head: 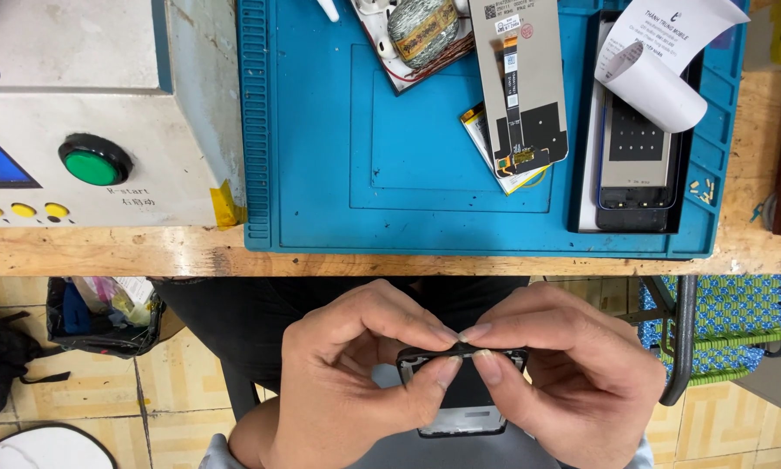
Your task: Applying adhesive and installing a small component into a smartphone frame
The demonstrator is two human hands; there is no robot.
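Note:
Below the table edge, over my lap, both hands grip a black phone frame (460, 408) by its top edge. My left hand (347, 382) pinches its left part between thumb and forefinger. My right hand (573, 373) pinches the right part, fingertips almost touching the left ones. The lower end of the frame shows between my wrists. On the blue work mat (321, 148) lies a replacement screen panel (520, 87) with a flex cable, back side up, over a small flat battery-like part (486, 139).
A dismantled phone body (638, 165) lies at the mat's right under a curled white paper slip (659, 61). Small screws (701, 191) sit beside it. A grey machine with a green button (95, 161) stands at left. A wire spool (421, 30) is at top.

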